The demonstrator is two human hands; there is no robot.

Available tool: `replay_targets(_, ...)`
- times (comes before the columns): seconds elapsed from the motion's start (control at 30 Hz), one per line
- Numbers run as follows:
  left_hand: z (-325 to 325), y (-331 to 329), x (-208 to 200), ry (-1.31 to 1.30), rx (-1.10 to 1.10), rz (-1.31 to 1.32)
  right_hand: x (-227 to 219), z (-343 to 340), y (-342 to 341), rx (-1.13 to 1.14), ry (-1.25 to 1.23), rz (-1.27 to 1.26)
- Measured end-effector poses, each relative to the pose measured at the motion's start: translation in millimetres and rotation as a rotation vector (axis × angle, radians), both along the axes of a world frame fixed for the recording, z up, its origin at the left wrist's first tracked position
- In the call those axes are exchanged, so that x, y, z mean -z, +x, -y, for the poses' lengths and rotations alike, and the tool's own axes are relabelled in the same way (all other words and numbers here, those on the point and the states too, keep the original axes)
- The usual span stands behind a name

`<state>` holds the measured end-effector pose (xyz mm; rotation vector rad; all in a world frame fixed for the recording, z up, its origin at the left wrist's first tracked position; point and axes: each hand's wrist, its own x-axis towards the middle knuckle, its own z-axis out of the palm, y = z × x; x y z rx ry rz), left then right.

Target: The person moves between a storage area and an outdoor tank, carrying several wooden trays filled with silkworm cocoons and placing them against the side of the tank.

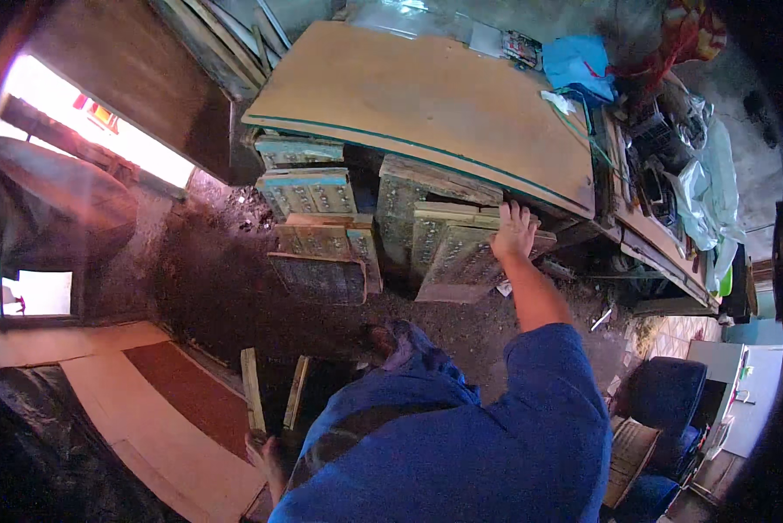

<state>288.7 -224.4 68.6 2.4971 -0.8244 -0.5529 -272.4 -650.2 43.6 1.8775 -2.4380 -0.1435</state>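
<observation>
Right grip [514,235] at one wooden panel's [461,266] top edge, right of centre; clamping unclear.
Left grip [268,460], closure unclear, by two wooden strips [251,390], near left; one bench [418,87] far.

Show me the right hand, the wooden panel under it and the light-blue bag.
Right hand [514,234]: head view, back of the hand.
Wooden panel [468,263]: head view, middle of its broad face.
Light-blue bag [576,65]: head view, middle of its visible side.
</observation>
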Motion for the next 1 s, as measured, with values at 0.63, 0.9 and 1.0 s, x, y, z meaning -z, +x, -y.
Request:
replay_targets(0.63, 33.0, 4.9, 38.7, -0.331, -0.150, -0.095, -9.4, -101.7, -49.9, -0.195, 0.451, 0.431)
replay_targets(0.9, 141.1, -20.2, 80.3, -0.257, 0.177, 0.066, -33.1, -185.6, -24.5, -0.191, 0.597, 0.474)
replay_targets(1.0, 192.2, -55.8, 81.9, -0.249, 0.339, 0.023, 17.5, -214.9, -16.3, -0.116, 0.667, 0.525)
